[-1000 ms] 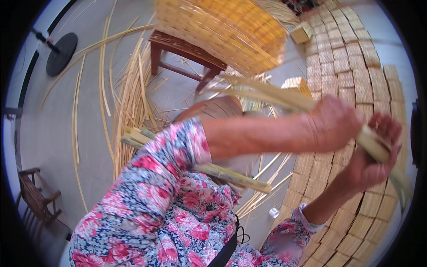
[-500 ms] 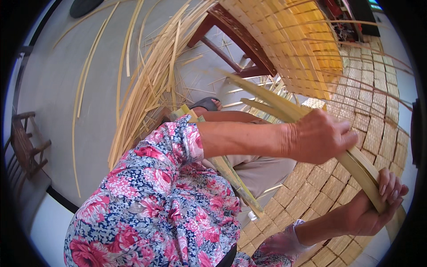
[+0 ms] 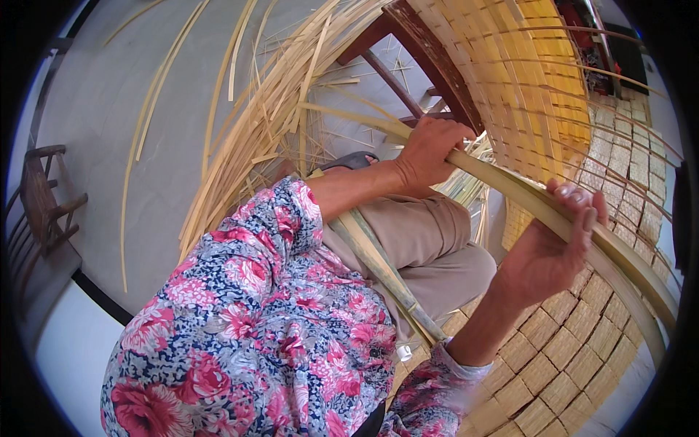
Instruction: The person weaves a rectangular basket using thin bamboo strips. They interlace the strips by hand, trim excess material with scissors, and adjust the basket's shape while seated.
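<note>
My left hand (image 3: 435,151) is closed round long, pale green-yellow bamboo strips (image 3: 502,185), near the middle of the view. One narrow end sticks out beyond that fist to the left. Farther right, my right hand (image 3: 547,251) is turned palm up, its fingers curled round the same strips. Past it they part into two bands that bend down toward the right rim. Across my lap lies a thicker split bamboo piece (image 3: 386,264), apart from both hands.
A large woven bamboo basket (image 3: 531,95) with loose ribs sticking out rests by a dark red wooden stool (image 3: 437,62). Loose bamboo slivers (image 3: 269,102) heap on the floor to the left. A small wooden chair (image 3: 47,204) stands far left. Woven matting (image 3: 539,371) covers the floor at right.
My left hand has moved left and away from me with the strips. My right hand has come up and left along them. The strips' right ends now arch down at the right rim.
</note>
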A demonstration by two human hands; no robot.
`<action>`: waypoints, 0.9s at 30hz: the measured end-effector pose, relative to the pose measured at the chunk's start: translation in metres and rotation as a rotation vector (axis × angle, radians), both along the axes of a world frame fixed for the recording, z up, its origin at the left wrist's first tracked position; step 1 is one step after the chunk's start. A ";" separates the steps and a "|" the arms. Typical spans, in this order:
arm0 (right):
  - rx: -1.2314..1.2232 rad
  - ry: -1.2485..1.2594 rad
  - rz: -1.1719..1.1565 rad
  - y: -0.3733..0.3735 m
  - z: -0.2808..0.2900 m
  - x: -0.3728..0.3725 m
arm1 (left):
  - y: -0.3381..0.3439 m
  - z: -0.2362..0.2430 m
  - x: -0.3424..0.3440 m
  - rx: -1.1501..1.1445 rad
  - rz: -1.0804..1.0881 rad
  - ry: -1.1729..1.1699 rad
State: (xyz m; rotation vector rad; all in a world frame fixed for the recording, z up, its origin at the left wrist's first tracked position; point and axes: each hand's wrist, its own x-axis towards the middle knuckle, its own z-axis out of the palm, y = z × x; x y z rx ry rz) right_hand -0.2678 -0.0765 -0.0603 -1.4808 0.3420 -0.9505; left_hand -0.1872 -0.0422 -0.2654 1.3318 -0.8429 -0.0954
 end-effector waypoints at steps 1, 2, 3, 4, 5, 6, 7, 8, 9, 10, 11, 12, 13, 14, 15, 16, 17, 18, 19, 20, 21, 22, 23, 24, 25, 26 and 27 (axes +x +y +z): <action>-0.028 0.011 0.018 -0.001 -0.007 -0.002 | 0.003 -0.004 0.000 0.039 0.015 0.043; -0.014 -0.003 0.084 -0.008 -0.005 -0.008 | 0.002 -0.005 -0.002 0.011 0.017 0.028; -0.001 -0.017 0.149 -0.020 0.001 -0.018 | 0.000 -0.004 -0.006 -0.017 0.019 0.012; 0.005 -0.027 0.203 -0.024 0.008 -0.025 | -0.003 0.000 -0.009 -0.053 0.009 0.001; -0.013 -0.058 -0.004 -0.009 0.021 -0.018 | -0.005 0.011 -0.010 -0.101 0.002 0.017; -0.030 -0.093 -0.069 -0.015 0.040 -0.021 | -0.009 0.024 -0.014 -0.149 -0.005 0.032; -0.087 -0.125 -0.270 -0.010 0.068 -0.025 | -0.013 0.046 -0.022 -0.179 -0.022 0.013; -0.196 -0.127 -0.184 -0.012 0.088 -0.035 | -0.012 0.066 -0.026 -0.200 -0.016 -0.009; -0.292 -0.142 -0.082 -0.018 0.104 -0.043 | -0.009 0.080 -0.028 -0.209 -0.021 -0.006; -0.407 -0.148 -0.015 -0.018 0.127 -0.056 | -0.008 0.098 -0.035 -0.243 -0.067 0.011; -0.481 -0.148 -0.008 -0.028 0.139 -0.072 | -0.006 0.106 -0.039 -0.270 -0.102 0.019; -0.552 -0.151 0.001 -0.038 0.149 -0.087 | -0.006 0.107 -0.041 -0.276 -0.106 0.037; -0.578 -0.152 -0.084 -0.041 0.147 -0.092 | -0.006 0.107 -0.043 -0.279 -0.114 0.054; -0.525 -0.134 -0.115 -0.037 0.136 -0.089 | -0.006 0.106 -0.047 -0.279 -0.127 0.067; -0.388 -0.110 -0.083 -0.034 0.120 -0.082 | -0.010 0.098 -0.050 -0.232 -0.149 0.063; -0.257 -0.098 -0.063 -0.026 0.101 -0.072 | -0.017 0.081 -0.051 -0.186 -0.175 0.055; -0.146 -0.076 -0.010 -0.028 0.073 -0.058 | -0.018 0.063 -0.044 -0.114 -0.157 0.038; -0.077 -0.044 0.036 -0.029 0.044 -0.045 | -0.017 0.046 -0.040 -0.025 -0.117 0.034; -0.034 -0.009 0.049 -0.028 0.016 -0.037 | -0.012 0.032 -0.036 0.050 -0.096 0.036; -0.030 0.042 0.021 -0.026 -0.003 -0.037 | -0.013 0.025 -0.038 0.104 -0.104 0.039; 0.021 0.047 -0.037 -0.029 -0.021 -0.039 | -0.016 0.019 -0.039 0.111 -0.102 0.059; 0.004 0.073 -0.061 -0.029 -0.028 -0.039 | -0.016 0.014 -0.042 0.121 -0.101 0.084; -0.011 0.099 -0.085 -0.028 -0.031 -0.039 | -0.017 0.008 -0.044 0.132 -0.100 0.107; 0.004 0.072 0.009 -0.029 -0.028 -0.042 | -0.019 0.004 -0.045 0.128 -0.120 0.121; 0.020 0.043 0.113 -0.032 -0.025 -0.045 | -0.020 0.004 -0.045 0.095 -0.138 0.127; -0.003 0.046 -0.044 -0.024 -0.015 -0.040 | -0.020 0.010 -0.046 0.060 -0.164 0.134; -0.023 0.056 -0.203 -0.015 -0.005 -0.034 | -0.020 0.017 -0.048 0.026 -0.190 0.142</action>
